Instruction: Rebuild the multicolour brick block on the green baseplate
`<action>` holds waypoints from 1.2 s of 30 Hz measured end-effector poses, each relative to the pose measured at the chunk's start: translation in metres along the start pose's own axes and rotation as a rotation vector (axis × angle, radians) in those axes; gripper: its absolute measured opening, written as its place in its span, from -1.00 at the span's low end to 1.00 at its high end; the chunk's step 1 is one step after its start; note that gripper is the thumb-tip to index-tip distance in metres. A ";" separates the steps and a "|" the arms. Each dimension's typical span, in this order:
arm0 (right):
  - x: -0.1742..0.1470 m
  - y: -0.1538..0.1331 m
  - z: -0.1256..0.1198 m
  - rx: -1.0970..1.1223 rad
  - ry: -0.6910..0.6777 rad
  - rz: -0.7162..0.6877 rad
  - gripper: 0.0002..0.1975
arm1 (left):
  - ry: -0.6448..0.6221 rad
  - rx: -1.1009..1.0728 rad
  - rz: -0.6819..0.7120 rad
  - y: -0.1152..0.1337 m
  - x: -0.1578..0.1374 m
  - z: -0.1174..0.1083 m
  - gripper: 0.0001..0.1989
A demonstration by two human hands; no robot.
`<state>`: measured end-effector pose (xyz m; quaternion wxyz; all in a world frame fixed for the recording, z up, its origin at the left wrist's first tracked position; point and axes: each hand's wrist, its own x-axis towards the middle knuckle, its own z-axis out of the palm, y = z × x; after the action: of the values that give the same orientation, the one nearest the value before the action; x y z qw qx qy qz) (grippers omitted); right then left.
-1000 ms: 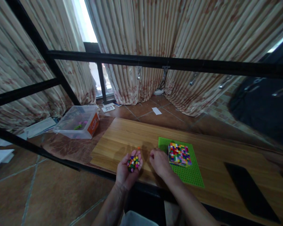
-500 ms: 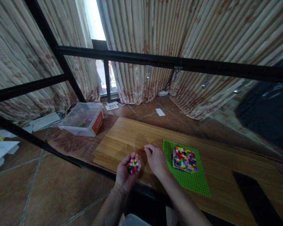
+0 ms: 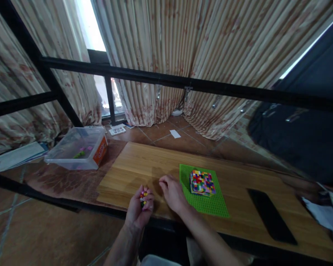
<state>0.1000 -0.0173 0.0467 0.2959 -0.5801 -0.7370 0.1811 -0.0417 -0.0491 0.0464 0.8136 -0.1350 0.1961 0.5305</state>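
Note:
My left hand [image 3: 140,207] is cupped around a small heap of toy bricks [image 3: 143,196] in several colours, its fingers curled over them. To its right, above the wooden board, my right hand [image 3: 172,192] has thumb and forefinger pinched together. Whatever is between those fingertips is hidden. Beside my right hand lies a green studded baseplate [image 3: 208,207]. On that plate stands a block of stacked toy bricks [image 3: 202,183], a low rectangular mass of mixed colours.
A clear plastic box [image 3: 77,147] with an orange label and a few bricks inside stands on the left. The wooden board [image 3: 144,159] carries a flat black object [image 3: 272,216] at right. A black metal bar [image 3: 155,77] crosses in front of the curtains [image 3: 166,37].
The view has swung to the right. My left fingers have curled further over the bricks. An orange-red brick seen at my right fingertips no longer shows.

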 end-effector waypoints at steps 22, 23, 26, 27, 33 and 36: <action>-0.066 0.126 -0.139 0.308 0.550 0.341 -0.66 | 0.038 0.185 -0.019 -0.019 -0.060 -0.008 -0.70; -0.066 0.125 -0.140 0.298 0.543 0.333 -0.68 | 0.039 0.195 -0.018 -0.020 -0.061 -0.007 -0.70; -0.061 0.124 -0.140 0.260 0.518 0.306 -0.71 | 0.040 0.225 -0.024 -0.025 -0.062 -0.003 -0.70; -0.058 0.123 -0.139 0.244 0.507 0.298 -0.71 | 0.043 0.232 -0.028 -0.027 -0.063 -0.002 -0.70; -0.023 0.117 -0.130 0.127 0.390 0.244 -0.76 | 0.085 0.261 -0.056 -0.025 -0.062 -0.012 -0.71; 0.001 0.112 -0.123 0.071 0.312 0.207 -0.80 | 0.089 0.313 -0.098 -0.016 -0.052 -0.032 -0.65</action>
<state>0.2632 0.0038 0.0715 0.4068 -0.6630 -0.6116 0.1443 -0.0514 -0.1111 0.0420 0.8402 -0.0396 0.3052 0.4465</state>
